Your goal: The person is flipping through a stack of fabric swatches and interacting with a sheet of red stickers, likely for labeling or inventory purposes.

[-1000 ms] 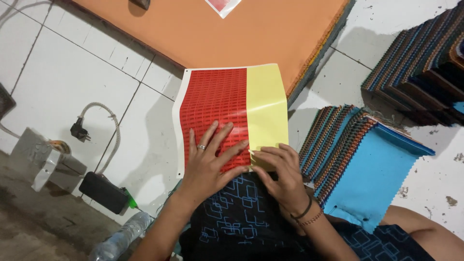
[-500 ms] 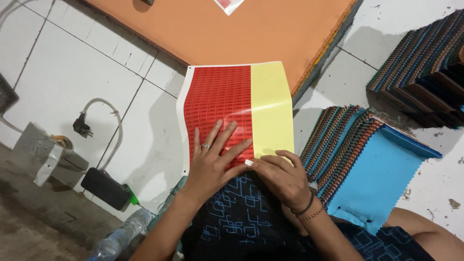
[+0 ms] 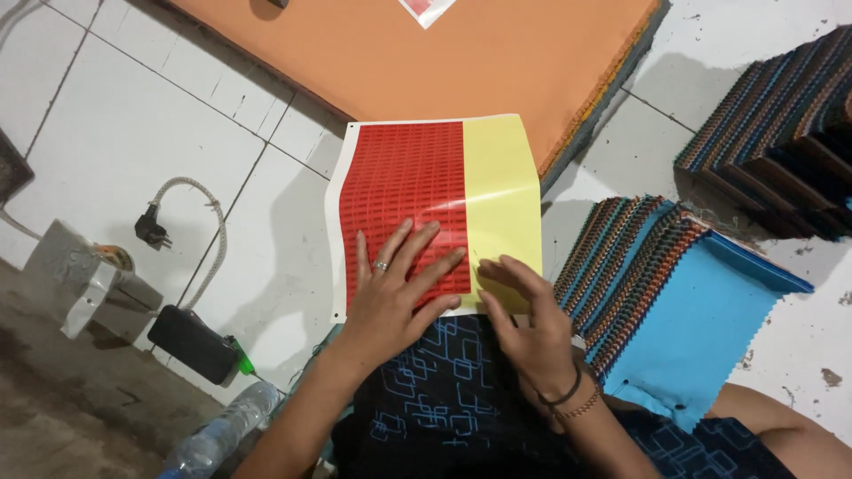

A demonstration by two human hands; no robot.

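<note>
The work in hand looks like peeling small red stickers off a label sheet [image 3: 435,208] that lies partly on the person's lap and partly out over the white tiled floor [image 3: 115,133], at about twelve o'clock from the two hands; the right-hand strip of the sheet is bare yellow backing, the rest a dense grid of red labels, so I judge the sheet to be roughly a third stripped; the left hand [image 3: 390,297] lies flat on the red field with fingers spread wide and a ring on one, pressing the sheet down and gripping nothing; the right hand [image 3: 528,328] sits at three o'clock from it, on the lower edge of the yellow strip just beside the red boundary, fingers curled loosely with the tips [image 3: 488,270] drawn near each other on the paper; whether they already pinch a label I cannot tell, it is too small to see; the next move probably calls for a fingernail under a label corner at that boundary while the flat hand keeps the sheet from sliding; a stack of blue fabric swatches [image 3: 692,310] with zigzag edges lies at three o'clock, an orange board [image 3: 426,53] at twelve, a black power adapter [image 3: 191,341] at nine.
</note>
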